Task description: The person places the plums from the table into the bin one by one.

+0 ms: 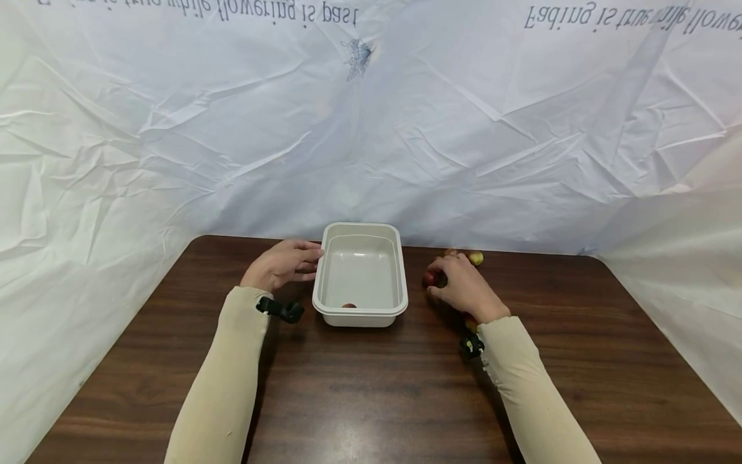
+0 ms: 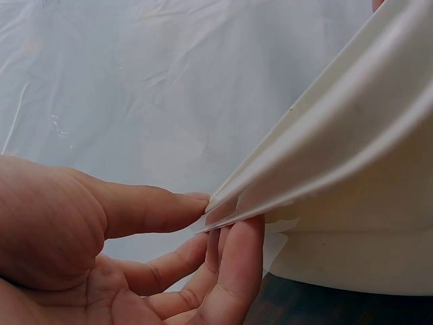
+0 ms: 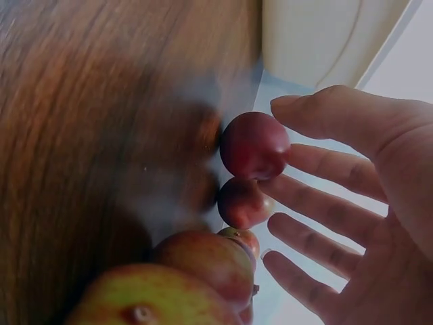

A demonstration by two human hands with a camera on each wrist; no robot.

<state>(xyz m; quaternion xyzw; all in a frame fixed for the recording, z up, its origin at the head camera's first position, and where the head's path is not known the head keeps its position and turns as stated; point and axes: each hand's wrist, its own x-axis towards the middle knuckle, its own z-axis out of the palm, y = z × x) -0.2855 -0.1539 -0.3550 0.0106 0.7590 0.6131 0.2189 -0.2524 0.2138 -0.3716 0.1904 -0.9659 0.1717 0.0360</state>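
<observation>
A hand could pass in front of the white tray (image 1: 361, 312) — fruit (image 1: 476, 258) and right hand (image 1: 464, 289) crowd its right side, left hand (image 1: 283, 264) its left; sheeting (image 1: 359, 148) walls the back.

The left hand (image 1: 285, 264) pinches, thumb (image 2: 152, 208) opposite fingers (image 2: 238, 267). The right hand (image 1: 462, 287) spreads its fingers. Both forearms (image 1: 223, 380) slant inward.
</observation>
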